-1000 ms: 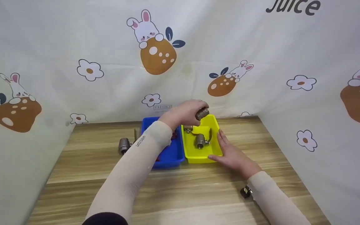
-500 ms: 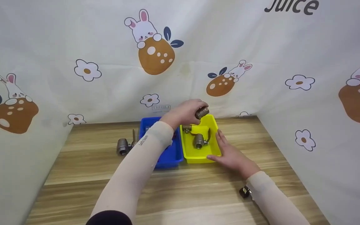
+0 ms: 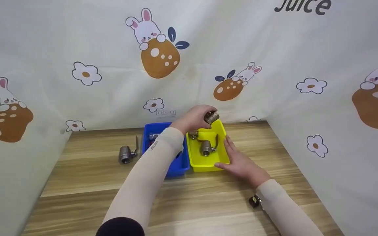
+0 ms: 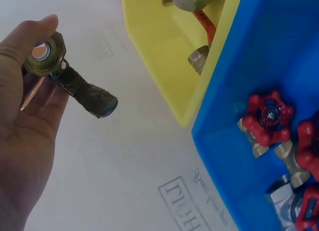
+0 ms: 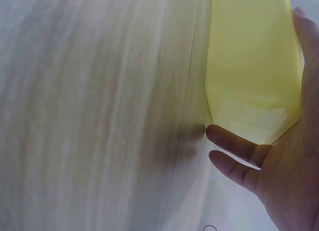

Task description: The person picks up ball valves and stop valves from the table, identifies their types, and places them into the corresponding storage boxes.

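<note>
My left hand [image 3: 194, 118] grips a metal ball valve [image 3: 212, 117] above the back of the yellow bin [image 3: 205, 168]. In the left wrist view, the valve's round bore faces the camera and its dark-sleeved lever [image 4: 89, 95] sticks out from the fingers. Inside the yellow bin lies another ball valve [image 3: 206, 148], with a further metal valve [image 3: 193, 134] behind it near the left wall. My right hand [image 3: 241, 164] rests against the bin's right side with fingers extended, its thumb at the front rim. The right wrist view shows those fingers along the yellow outer wall [image 5: 254, 56].
A blue bin [image 3: 177, 172] stands directly left of the yellow one, partly hidden by my left forearm. It holds several valves with red handwheels [image 4: 269, 117]. Another ball valve [image 3: 125, 155] stands on the wooden table [image 3: 87, 183] to the left. A patterned cloth [image 3: 189, 49] hangs behind.
The valve in my left hand has turned slightly in the grip. My left forearm has shifted a little right over the blue bin, uncovering more of it. The right hand stays against the yellow bin.
</note>
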Motion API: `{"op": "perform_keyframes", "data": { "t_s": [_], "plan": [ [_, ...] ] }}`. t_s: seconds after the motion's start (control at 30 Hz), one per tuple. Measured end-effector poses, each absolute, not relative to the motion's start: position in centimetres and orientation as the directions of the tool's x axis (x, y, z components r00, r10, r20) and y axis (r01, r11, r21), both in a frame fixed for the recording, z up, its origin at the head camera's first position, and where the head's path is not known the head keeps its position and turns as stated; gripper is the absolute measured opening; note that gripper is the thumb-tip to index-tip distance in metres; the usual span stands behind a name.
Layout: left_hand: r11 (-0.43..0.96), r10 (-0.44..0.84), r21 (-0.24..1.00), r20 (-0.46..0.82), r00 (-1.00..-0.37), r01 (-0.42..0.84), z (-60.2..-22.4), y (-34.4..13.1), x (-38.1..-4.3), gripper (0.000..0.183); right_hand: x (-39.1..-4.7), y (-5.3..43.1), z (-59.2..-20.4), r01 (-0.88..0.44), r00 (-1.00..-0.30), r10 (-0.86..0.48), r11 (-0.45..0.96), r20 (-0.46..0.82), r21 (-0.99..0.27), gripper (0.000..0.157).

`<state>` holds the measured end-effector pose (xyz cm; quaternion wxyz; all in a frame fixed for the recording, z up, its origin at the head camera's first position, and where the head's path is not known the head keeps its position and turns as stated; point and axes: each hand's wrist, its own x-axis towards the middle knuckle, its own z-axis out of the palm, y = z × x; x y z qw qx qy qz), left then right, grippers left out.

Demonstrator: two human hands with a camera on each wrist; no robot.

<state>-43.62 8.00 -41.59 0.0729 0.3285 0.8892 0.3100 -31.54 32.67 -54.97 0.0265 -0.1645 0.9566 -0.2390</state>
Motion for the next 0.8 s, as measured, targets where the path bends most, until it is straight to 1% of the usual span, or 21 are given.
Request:
{"op": "perform_keyframes", "data": {
  "t_s": [0.13, 0.37, 0.67, 0.8],
  "plan": [
    [0.570, 0.612, 0.651, 0.070, -0.788, 0.501, -42.2, 8.2, -44.0, 0.070, -31.6, 32.6, -55.0, -0.291, -0.947, -0.320, 0.837, 0.016, -0.464, 0.117],
    [0.560, 0.600, 0.696, 0.034, -0.799, 0.450, -43.8, 8.8, -44.5, 0.070, -31.5, 32.3, -54.9, -0.269, -0.953, -0.303, 0.839, 0.005, -0.473, 0.118],
    [0.635, 0.573, 0.650, -0.033, -0.819, 0.418, -45.8, 9.5, -45.3, 0.073, -31.5, 32.3, -55.1, -0.250, -0.958, -0.288, 0.843, -0.007, -0.477, 0.118],
    [0.660, 0.543, 0.655, -0.076, -0.836, 0.369, -46.4, 10.0, -45.6, 0.075, -31.5, 32.4, -55.0, -0.253, -0.958, -0.287, 0.844, 0.002, -0.472, 0.119]
  ]
}}
